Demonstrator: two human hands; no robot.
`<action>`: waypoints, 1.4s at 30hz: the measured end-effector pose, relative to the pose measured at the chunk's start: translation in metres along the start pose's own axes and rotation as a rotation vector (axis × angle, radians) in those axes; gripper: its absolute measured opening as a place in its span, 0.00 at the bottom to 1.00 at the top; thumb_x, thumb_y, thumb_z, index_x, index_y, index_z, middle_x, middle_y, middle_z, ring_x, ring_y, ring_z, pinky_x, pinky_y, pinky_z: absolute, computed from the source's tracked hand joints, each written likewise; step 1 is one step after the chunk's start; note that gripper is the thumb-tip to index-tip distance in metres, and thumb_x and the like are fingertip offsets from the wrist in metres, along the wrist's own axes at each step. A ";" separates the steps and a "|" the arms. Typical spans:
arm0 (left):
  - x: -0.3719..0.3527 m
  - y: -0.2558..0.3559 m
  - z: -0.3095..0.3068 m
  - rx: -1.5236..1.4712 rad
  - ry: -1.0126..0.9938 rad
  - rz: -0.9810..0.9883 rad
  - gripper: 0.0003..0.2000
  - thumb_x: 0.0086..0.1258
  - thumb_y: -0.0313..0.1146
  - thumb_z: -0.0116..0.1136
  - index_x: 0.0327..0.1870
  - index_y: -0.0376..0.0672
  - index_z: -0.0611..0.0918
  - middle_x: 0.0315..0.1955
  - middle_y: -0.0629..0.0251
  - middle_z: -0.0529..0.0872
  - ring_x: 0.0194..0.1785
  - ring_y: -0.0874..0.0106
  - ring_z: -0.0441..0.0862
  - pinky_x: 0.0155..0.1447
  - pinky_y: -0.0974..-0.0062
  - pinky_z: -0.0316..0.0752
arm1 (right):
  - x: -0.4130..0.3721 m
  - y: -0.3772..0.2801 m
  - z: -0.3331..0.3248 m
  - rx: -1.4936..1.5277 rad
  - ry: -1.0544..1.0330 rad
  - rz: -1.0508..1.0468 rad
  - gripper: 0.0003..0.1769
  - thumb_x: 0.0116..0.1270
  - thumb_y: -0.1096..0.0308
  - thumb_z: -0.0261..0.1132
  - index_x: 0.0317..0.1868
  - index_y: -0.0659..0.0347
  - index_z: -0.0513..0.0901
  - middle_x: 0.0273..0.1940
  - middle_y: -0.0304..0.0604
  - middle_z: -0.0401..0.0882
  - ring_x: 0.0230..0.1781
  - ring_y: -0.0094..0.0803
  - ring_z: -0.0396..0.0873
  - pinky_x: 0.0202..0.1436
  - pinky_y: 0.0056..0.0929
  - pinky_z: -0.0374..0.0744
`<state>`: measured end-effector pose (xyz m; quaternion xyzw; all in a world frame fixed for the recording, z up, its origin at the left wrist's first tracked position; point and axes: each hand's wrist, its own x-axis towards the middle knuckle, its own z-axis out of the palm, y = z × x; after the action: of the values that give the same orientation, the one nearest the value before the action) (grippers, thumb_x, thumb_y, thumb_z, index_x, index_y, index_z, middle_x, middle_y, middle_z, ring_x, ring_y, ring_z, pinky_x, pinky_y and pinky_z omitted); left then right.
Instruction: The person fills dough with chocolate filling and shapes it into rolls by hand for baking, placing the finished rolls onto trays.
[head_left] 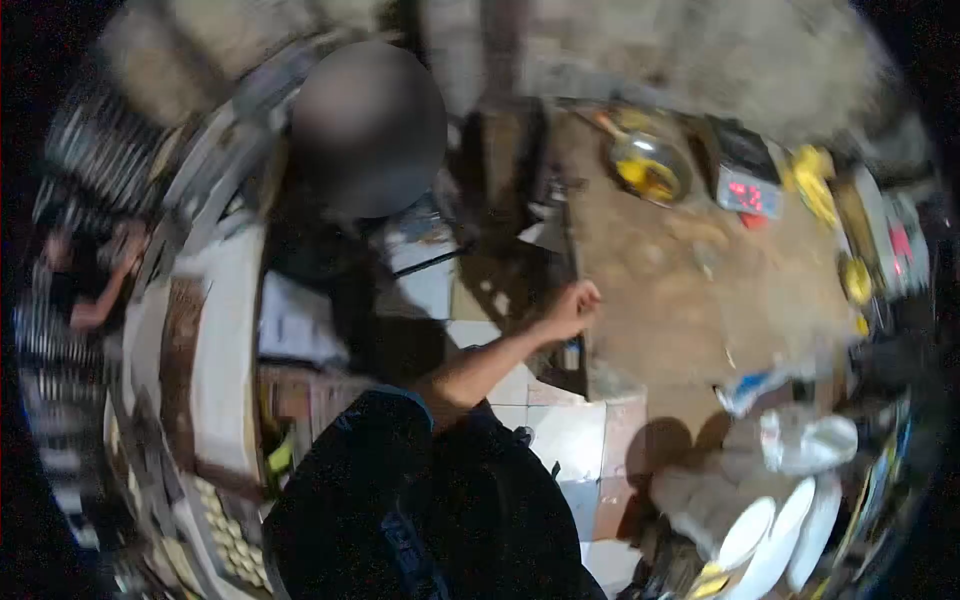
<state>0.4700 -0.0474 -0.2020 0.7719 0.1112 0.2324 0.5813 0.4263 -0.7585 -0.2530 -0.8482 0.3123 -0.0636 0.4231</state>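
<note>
My left hand [574, 309] reaches across my body from a black sleeve, at the left edge of a brown-topped table [690, 290]. Its fingers are curled in, somewhat blurred, and nothing shows in them. Dusty, pale marks cover the tabletop beside the hand. Toward the table's back stands a round metal bowl [650, 170] with something yellow inside. To the right of the bowl is a digital scale [748, 195] with red glowing figures. My right hand is out of view.
A person [335, 240] in dark clothes stands ahead on the left, by a white-topped counter [225, 350]. Another person's arm [105, 295] shows at far left. Rows of small pale pieces [232, 535] lie lower left. Clear plastic bags [810, 442] and white rounded objects [790, 535] are lower right.
</note>
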 end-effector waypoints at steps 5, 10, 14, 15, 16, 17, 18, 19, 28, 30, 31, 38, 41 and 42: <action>-0.092 -0.033 -0.241 0.489 0.902 -0.169 0.06 0.59 0.29 0.65 0.35 0.42 0.81 0.29 0.64 0.84 0.32 0.72 0.81 0.38 0.73 0.77 | -0.078 0.003 0.112 -0.157 -0.408 0.083 0.15 0.58 0.66 0.64 0.45 0.63 0.80 0.42 0.48 0.77 0.36 0.40 0.76 0.41 0.38 0.77; -0.205 -0.059 -0.521 1.118 1.290 -0.575 0.12 0.64 0.43 0.60 0.42 0.45 0.83 0.37 0.53 0.84 0.41 0.58 0.83 0.46 0.59 0.77 | -0.136 -0.070 0.237 -0.174 -0.540 -0.060 0.14 0.56 0.67 0.65 0.43 0.63 0.80 0.41 0.48 0.76 0.35 0.40 0.76 0.40 0.38 0.77; -0.214 -0.108 -0.670 0.974 1.106 -0.949 0.18 0.66 0.46 0.57 0.49 0.44 0.81 0.41 0.53 0.84 0.41 0.55 0.83 0.49 0.61 0.77 | -0.138 -0.132 0.317 -0.089 -0.450 -0.328 0.13 0.55 0.68 0.65 0.41 0.64 0.80 0.40 0.48 0.75 0.35 0.41 0.76 0.39 0.37 0.76; -0.213 -0.123 -0.695 0.970 0.989 -0.948 0.18 0.66 0.46 0.57 0.49 0.44 0.81 0.41 0.53 0.84 0.41 0.55 0.83 0.49 0.61 0.77 | -0.129 -0.147 0.334 -0.078 -0.420 -0.407 0.13 0.54 0.69 0.65 0.40 0.64 0.80 0.40 0.48 0.75 0.35 0.41 0.75 0.39 0.37 0.76; -0.203 -0.138 -0.710 0.974 0.887 -0.937 0.17 0.66 0.46 0.57 0.49 0.44 0.81 0.41 0.53 0.84 0.41 0.55 0.83 0.49 0.61 0.77 | -0.125 -0.165 0.346 -0.073 -0.369 -0.473 0.13 0.54 0.69 0.65 0.40 0.64 0.80 0.40 0.48 0.75 0.35 0.41 0.75 0.39 0.37 0.76; -0.197 -0.146 -0.719 0.970 0.826 -0.916 0.17 0.66 0.46 0.57 0.49 0.44 0.81 0.42 0.53 0.84 0.42 0.55 0.82 0.49 0.61 0.77 | -0.117 -0.183 0.351 -0.071 -0.312 -0.517 0.12 0.54 0.69 0.66 0.40 0.64 0.81 0.40 0.48 0.75 0.34 0.41 0.75 0.39 0.37 0.76; -0.190 -0.153 -0.726 0.962 0.786 -0.898 0.17 0.66 0.46 0.56 0.49 0.44 0.80 0.42 0.53 0.84 0.42 0.56 0.82 0.49 0.61 0.77 | -0.111 -0.197 0.351 -0.070 -0.244 -0.547 0.12 0.53 0.70 0.66 0.39 0.64 0.81 0.40 0.49 0.75 0.34 0.41 0.75 0.38 0.37 0.76; -0.188 -0.153 -0.728 0.962 0.772 -0.887 0.17 0.67 0.45 0.56 0.49 0.44 0.80 0.42 0.53 0.84 0.42 0.56 0.82 0.49 0.61 0.76 | -0.103 -0.211 0.346 -0.070 -0.180 -0.561 0.12 0.53 0.70 0.66 0.39 0.64 0.81 0.40 0.49 0.74 0.34 0.41 0.75 0.38 0.37 0.76; -0.183 -0.110 -0.645 1.051 0.883 -0.813 0.17 0.67 0.44 0.56 0.50 0.43 0.79 0.42 0.55 0.82 0.43 0.57 0.80 0.50 0.63 0.75 | -0.045 -0.292 0.348 -0.282 0.063 -0.847 0.10 0.50 0.73 0.66 0.36 0.62 0.81 0.41 0.48 0.73 0.29 0.38 0.75 0.34 0.35 0.76; -0.179 -0.094 -0.593 1.055 0.918 -0.794 0.16 0.67 0.43 0.55 0.50 0.43 0.79 0.42 0.55 0.82 0.43 0.58 0.80 0.50 0.63 0.75 | 0.000 -0.336 0.381 -0.293 0.091 -1.039 0.11 0.50 0.75 0.66 0.37 0.60 0.81 0.43 0.48 0.73 0.26 0.38 0.75 0.33 0.35 0.77; -0.173 -0.083 -0.566 1.052 0.940 -0.783 0.16 0.67 0.43 0.55 0.50 0.43 0.79 0.42 0.55 0.82 0.43 0.58 0.79 0.50 0.63 0.75 | 0.035 -0.358 0.405 -0.237 0.092 -1.135 0.11 0.51 0.75 0.65 0.37 0.60 0.81 0.45 0.49 0.74 0.24 0.39 0.76 0.33 0.36 0.77; -0.132 -0.031 -0.344 0.992 1.057 -0.802 0.16 0.68 0.42 0.55 0.50 0.42 0.78 0.43 0.56 0.80 0.44 0.59 0.78 0.50 0.64 0.74 | 0.229 -0.534 0.563 -0.145 -0.272 -1.166 0.13 0.52 0.70 0.66 0.38 0.63 0.76 0.47 0.58 0.76 0.56 0.50 0.73 0.52 0.45 0.76; -0.124 -0.008 -0.274 0.982 1.081 -0.824 0.16 0.68 0.41 0.54 0.50 0.42 0.78 0.43 0.56 0.80 0.44 0.60 0.77 0.51 0.65 0.73 | 0.280 -0.541 0.606 -0.349 -0.425 -1.238 0.14 0.51 0.68 0.65 0.40 0.62 0.77 0.55 0.58 0.75 0.63 0.53 0.68 0.58 0.47 0.73; -0.123 -0.002 -0.254 0.974 1.096 -0.838 0.16 0.68 0.41 0.54 0.50 0.42 0.77 0.43 0.56 0.80 0.44 0.60 0.77 0.51 0.65 0.73 | 0.296 -0.554 0.621 -0.196 -0.400 -1.266 0.20 0.53 0.64 0.66 0.47 0.60 0.76 0.57 0.57 0.74 0.66 0.54 0.65 0.62 0.45 0.71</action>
<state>0.2391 0.1138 -0.1772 0.6093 0.7424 0.2651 0.0855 1.1566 -0.2625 -0.2728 -0.8976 -0.3255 -0.1123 0.2752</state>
